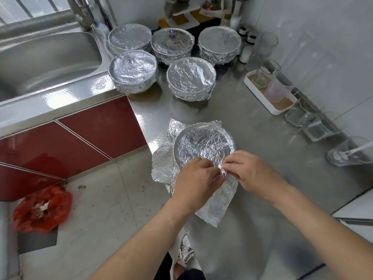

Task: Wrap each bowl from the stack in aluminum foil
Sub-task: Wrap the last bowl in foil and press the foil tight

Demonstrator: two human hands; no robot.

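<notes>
A bowl (203, 144) lies on the steel counter near its front edge, its top covered by a crinkled foil sheet (161, 168) whose loose corners stick out left, back and toward me. My left hand (196, 179) and my right hand (253, 172) meet at the bowl's near rim, both pinching the foil there. Several foil-wrapped bowls stand at the back: one (133, 70) by the sink, one (190, 78) in the middle, one (219, 44) at the right, with others behind.
A steel sink (46, 57) lies at the left. A white tray (268, 93) with glasses and a row of clear glasses (321, 128) line the right wall. Bottles stand at the back. A red bag (42, 209) sits on the floor beside red cabinet doors.
</notes>
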